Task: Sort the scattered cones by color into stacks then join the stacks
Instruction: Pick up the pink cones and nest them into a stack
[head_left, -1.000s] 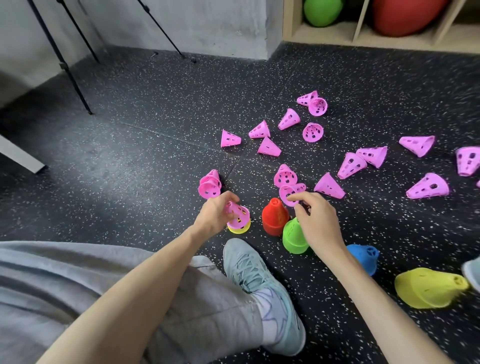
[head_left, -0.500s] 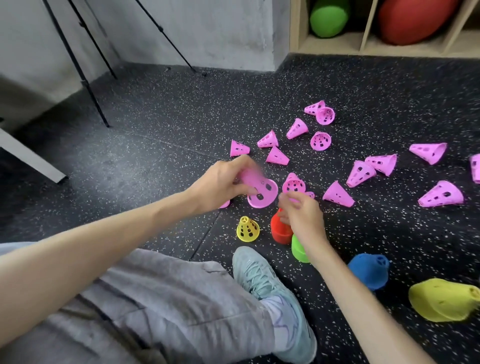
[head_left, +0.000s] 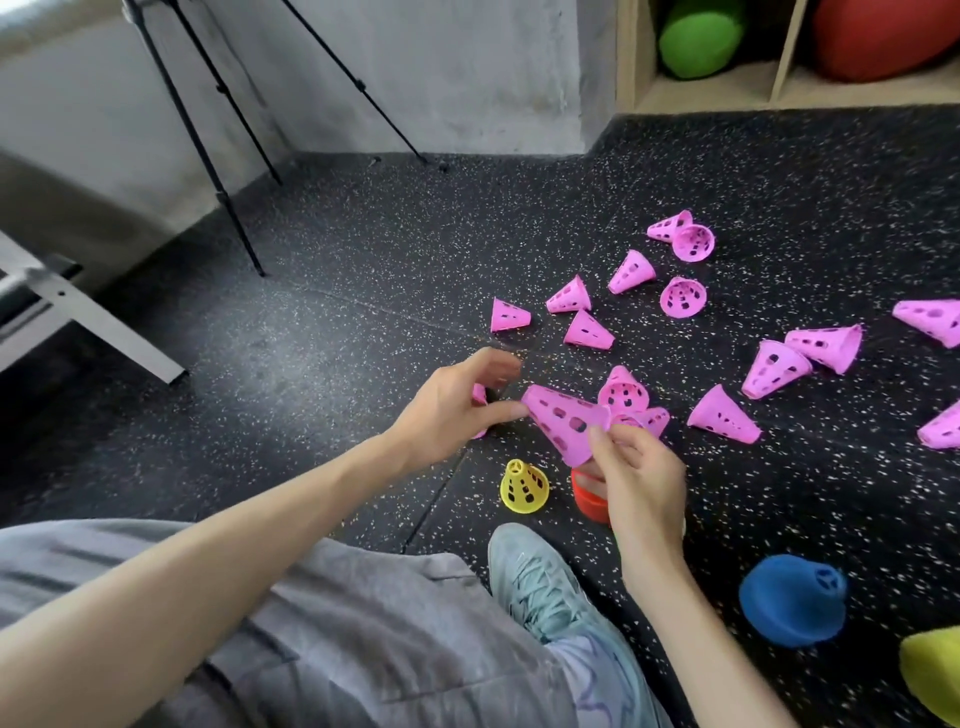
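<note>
Lifted clear of the yellow cone (head_left: 523, 486) since a second ago, pink cone (head_left: 565, 423) now pinched at its tip by left hand (head_left: 451, 415) and its rim by right hand (head_left: 641, 480), above the floor (head_left: 337, 364), seemingly ready for pink stacking.

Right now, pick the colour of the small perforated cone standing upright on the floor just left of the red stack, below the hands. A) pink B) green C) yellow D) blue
C: the small cone standing beside the red stack is yellow, while the cone held between the left hand and right hand is pink.
</note>
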